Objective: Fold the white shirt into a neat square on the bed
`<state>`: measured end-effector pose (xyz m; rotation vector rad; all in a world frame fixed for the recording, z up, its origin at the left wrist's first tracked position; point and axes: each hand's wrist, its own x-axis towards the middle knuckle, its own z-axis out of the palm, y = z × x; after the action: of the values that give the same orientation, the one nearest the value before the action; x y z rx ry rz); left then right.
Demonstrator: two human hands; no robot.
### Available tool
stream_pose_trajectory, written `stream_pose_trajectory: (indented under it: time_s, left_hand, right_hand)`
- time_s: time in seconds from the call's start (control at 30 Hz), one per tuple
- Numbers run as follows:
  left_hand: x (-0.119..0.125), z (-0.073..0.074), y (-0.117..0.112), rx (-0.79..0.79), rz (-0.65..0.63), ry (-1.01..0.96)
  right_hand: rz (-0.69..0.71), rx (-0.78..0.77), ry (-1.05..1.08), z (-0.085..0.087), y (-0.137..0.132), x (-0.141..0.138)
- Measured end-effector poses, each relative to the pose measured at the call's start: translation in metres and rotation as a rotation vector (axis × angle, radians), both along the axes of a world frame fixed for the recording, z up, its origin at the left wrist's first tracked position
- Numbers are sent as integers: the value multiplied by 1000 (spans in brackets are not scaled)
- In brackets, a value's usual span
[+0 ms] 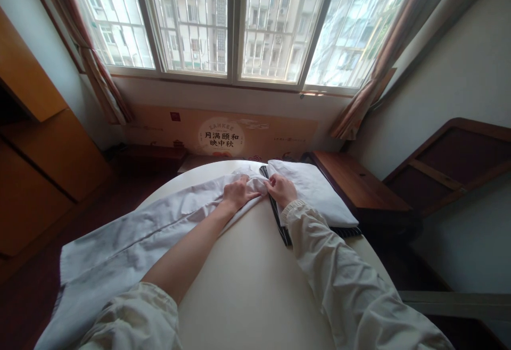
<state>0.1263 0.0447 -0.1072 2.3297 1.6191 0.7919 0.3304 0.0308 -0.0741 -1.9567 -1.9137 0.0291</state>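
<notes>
Head view: long white cloth (pixel 159 227) lay across the left part of a cream rounded table (pixel 247 291), running from near the far edge back toward the wearer and out past the left side. A lengthwise seam or fold line showed along it; the far end was bunched up.

Left hand (pixel 237 193) was on that bunched end, fingers over the fabric, thumb out to the right. Contact yes; couldn't tell if it gripped or just pressed. Sleeve sat up at the elbow, forearm bare.

Right hand (pixel 281 189) had thumb and fingertips pinched on the right tip of the same bunch. Sleeve ran down to the wrist.

Just right of that hand: folded white cloth (pixel 319 193), on top of a black striped cloth (pixel 350 231) that stuck out at its left and near edges.

Beyond the table I saw a printed panel (pixel 275 131) with Chinese lettering, under a barred window (pixel 195 25). Curtains (pixel 98 81) hung at both sides.
</notes>
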Motion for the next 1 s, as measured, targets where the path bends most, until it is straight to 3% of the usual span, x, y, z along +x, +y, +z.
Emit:
stream_pose_trajectory:
  time_s: [0.07, 0.17, 0.27, 0.33, 0.57, 0.7, 1.0]
  left_hand:
    - [2, 0, 0, 121, -49, 2]
    - [4, 0, -1, 248, -223, 26]
    - [5, -3, -1, 206, -424, -21]
    - [3, -5, -2, 174, -494, -52]
    - [-6, -8, 1, 103, -567, 26]
    - [-6, -9, 3, 60, -554, 19]
    - [-6, -12, 1, 146, -525, 126]
  right_hand:
    - [1, 11, 0, -1, 2, 1]
    - [12, 67, 19, -4, 7, 1]
    - [75, 118, 37, -6, 11, 1]
    - [124, 121, 24, -6, 11, 2]
    - [177, 72, -175, 0, 2, 8]
    - [229, 128, -260, 1, -4, 6]
    - [225, 145, -286, -2, -4, 10]
